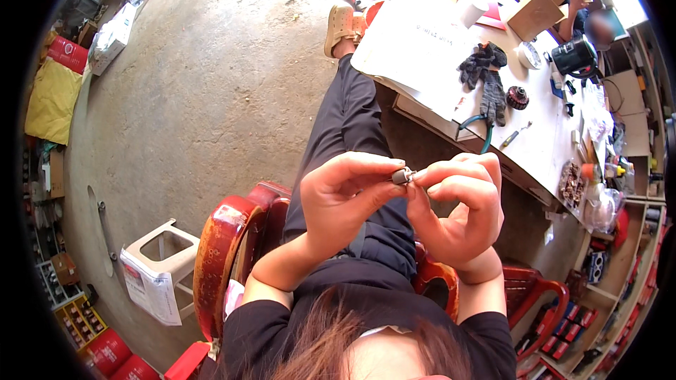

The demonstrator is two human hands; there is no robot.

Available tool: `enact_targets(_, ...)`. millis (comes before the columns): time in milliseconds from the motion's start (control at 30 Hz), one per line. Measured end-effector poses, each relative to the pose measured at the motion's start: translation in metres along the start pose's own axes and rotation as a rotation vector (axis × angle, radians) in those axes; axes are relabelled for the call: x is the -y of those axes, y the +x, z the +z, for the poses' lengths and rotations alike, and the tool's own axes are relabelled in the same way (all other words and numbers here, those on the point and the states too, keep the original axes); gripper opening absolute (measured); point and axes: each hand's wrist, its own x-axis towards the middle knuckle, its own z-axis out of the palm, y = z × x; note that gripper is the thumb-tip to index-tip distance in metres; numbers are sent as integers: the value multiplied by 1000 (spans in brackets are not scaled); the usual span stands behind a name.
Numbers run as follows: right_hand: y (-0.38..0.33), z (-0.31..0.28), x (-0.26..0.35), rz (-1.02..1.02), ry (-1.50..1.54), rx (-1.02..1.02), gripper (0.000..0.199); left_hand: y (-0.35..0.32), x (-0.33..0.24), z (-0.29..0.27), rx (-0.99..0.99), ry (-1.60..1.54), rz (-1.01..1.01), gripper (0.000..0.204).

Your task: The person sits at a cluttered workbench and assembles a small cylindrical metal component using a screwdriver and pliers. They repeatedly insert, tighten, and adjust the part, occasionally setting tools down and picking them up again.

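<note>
Above my lap, both hands meet at a small grey cylindrical metal part (402,176). My left hand (343,193) pinches the part's body between thumb and forefinger. From the other side, my right hand (459,200) closes thumb and fingertips on its short, shiny end. That end is mostly covered by the fingers, so I cannot make out whether it is a separate piece. The part is held in the air, apart from the table.
The white table (405,49) at right bears dark work gloves (493,98), pliers (487,134), a screwdriver (516,135), a motor rotor (517,97) and a cardboard box (536,15). Another person (579,7) sits across it. A plastic stool (158,257) stands left of my red wooden chair (224,243).
</note>
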Motion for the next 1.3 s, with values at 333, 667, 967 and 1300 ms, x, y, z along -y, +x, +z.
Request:
enact_targets(333, -2, 4, -3, 90, 41, -33, 33, 6, 2, -6, 15, -204, -250, 22)
enact_targets(667, -85, 21, -121, 624, -234, -361, 12, 9, 6, -8, -76, -213, -285, 22)
enact_targets(967, -158, -5, -247, 1074, -875, -281, 50, 11, 8, -10, -79, -247, -307, 22)
enact_targets(1300, -159, -9, -283, 1076, -998, 23, 63, 11, 12, -13, -54, -271, -330, 22)
